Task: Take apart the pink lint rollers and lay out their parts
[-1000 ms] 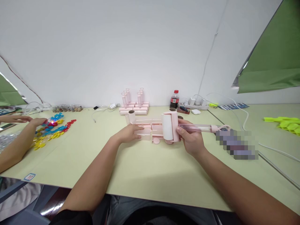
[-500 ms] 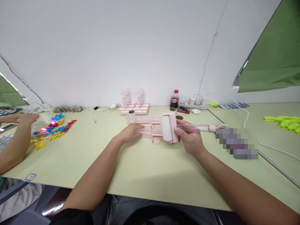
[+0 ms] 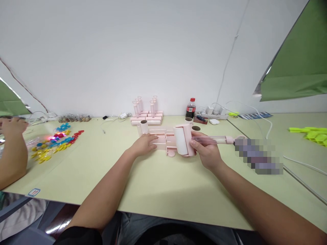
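My right hand is closed around a pink lint roller where its clear tube handle meets the head. The white paper roll faces left, and the handle points right. My left hand is open, its fingers stretched over clear and pink plastic parts lying on the table. Between the hands lie pink roller housings, partly covered by the lint roller. Just behind my left hand a white paper roll stands on end. More rolls stand behind the lint roller, including one paper roll.
Assembled lint rollers stand by the wall. A cola bottle and a power strip are at the back right. A co-worker's arm is at the left beside colourful plastic pieces. A blurred-out item lies right of the handle.
My hands and the lint roller have barely moved. The co-worker's hand at the left has drawn back to the left, away from the colourful pieces.
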A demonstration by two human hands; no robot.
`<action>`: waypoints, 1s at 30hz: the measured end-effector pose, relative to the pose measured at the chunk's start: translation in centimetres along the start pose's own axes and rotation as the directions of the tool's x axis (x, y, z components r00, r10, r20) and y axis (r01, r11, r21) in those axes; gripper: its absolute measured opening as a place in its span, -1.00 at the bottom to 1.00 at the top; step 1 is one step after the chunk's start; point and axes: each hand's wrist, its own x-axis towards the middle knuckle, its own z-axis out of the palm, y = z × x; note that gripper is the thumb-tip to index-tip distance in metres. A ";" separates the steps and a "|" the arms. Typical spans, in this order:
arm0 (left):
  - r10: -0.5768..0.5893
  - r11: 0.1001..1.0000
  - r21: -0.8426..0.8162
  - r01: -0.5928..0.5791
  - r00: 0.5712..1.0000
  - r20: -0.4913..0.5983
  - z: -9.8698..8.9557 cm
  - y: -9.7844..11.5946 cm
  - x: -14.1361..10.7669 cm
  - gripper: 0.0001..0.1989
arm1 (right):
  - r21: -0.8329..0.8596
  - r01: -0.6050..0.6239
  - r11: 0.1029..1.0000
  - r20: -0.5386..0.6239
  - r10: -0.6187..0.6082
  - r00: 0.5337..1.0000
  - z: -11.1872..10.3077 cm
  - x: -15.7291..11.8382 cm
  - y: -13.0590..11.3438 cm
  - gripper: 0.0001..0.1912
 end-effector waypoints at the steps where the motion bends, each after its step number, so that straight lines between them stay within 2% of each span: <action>1: -0.006 1.000 0.003 0.006 1.000 -0.010 -0.1 0.2 0.0 -0.47 | 0.008 0.000 1.000 0.018 0.000 1.000 0.0 0.0 0.0 -0.56; 4: -0.012 0.999 -0.053 0.006 0.993 -0.118 -0.3 1.5 -0.2 -0.49 | 0.024 -0.004 1.000 0.099 0.001 0.995 0.1 -0.1 -0.1 -0.58; 6: 0.000 0.972 -0.231 -0.051 0.976 -0.216 -0.3 2.8 -0.4 -0.48 | 0.000 -0.006 1.000 0.159 0.006 0.987 0.3 -0.2 -0.2 -0.58; 8: 0.033 0.868 -0.472 -0.156 0.966 -0.257 -0.2 4.2 -0.6 -0.45 | -0.022 -0.003 1.000 0.234 0.008 0.972 0.5 -0.5 -0.3 -0.56; 11: 0.127 0.677 -0.689 -0.260 0.963 -0.239 0.3 5.8 -0.9 -0.47 | -0.029 0.011 1.000 0.337 0.000 0.941 0.8 -0.7 -0.4 -0.53; 13: 0.140 0.594 -0.764 -0.254 0.967 -0.213 0.6 6.4 -0.9 -0.52 | -0.041 0.028 0.999 0.363 -0.011 0.932 0.8 -0.8 -0.3 -0.56; 17: 0.092 0.463 -0.863 -0.202 0.979 -0.179 0.7 6.5 -0.9 -0.55 | -0.041 0.066 0.997 0.361 -0.047 0.931 0.9 -0.8 -0.3 -0.60; 19: 0.080 0.482 -0.855 -0.192 0.981 -0.175 0.5 6.3 -0.9 -0.56 | -0.047 0.066 0.997 0.357 -0.045 0.933 0.8 -0.9 -0.3 -0.61; 23: 0.071 0.642 -0.751 -0.156 0.987 -0.144 -0.1 5.8 -1.1 -0.60 | -0.117 0.057 0.992 0.326 -0.016 0.945 0.5 -0.9 -0.2 -0.61; 28: 0.130 0.692 -0.719 -0.063 0.991 0.038 -0.2 6.0 -1.3 -0.57 | -0.208 0.117 0.971 0.275 -0.057 0.960 0.0 -0.5 -0.1 -0.69; 30: 0.115 0.730 -0.682 -0.038 0.991 0.067 0.1 6.3 -1.3 -0.55 | -0.229 0.139 0.964 0.279 -0.071 0.958 -0.1 -0.4 -0.2 -0.69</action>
